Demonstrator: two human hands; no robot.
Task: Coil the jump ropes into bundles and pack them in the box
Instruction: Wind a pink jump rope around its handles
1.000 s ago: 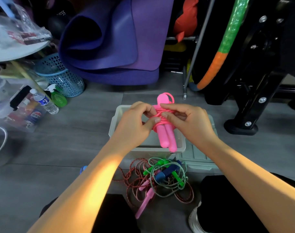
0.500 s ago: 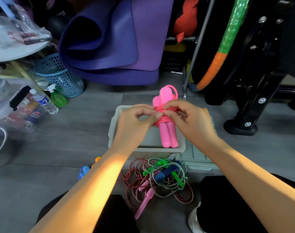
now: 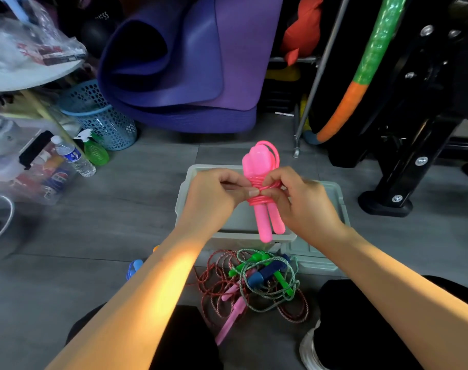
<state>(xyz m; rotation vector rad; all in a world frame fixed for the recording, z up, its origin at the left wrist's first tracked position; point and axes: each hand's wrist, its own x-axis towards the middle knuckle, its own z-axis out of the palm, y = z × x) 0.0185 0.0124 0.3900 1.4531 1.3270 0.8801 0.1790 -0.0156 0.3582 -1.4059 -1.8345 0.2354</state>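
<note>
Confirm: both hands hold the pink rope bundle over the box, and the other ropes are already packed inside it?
Not quite. The head view shows both hands, left hand and right hand, on the pink rope bundle over the box, but the other ropes lie tangled on the floor in front of it.

We see a grey plank floor [image 3: 136,209] carrying everything here. At its middle sits a pale open box [image 3: 243,225], with its lid [image 3: 315,252] lying just beside it on the right. Nearer to us lies a tangle of jump ropes [image 3: 256,287], red and green cords with green, blue and pink handles. At far left stand a perforated blue basket [image 3: 104,121], a green spray bottle [image 3: 94,150] and a water bottle [image 3: 72,156]. A rolled purple mat [image 3: 184,76] rests at the far side, and a black stand foot [image 3: 385,204] at right.
</note>
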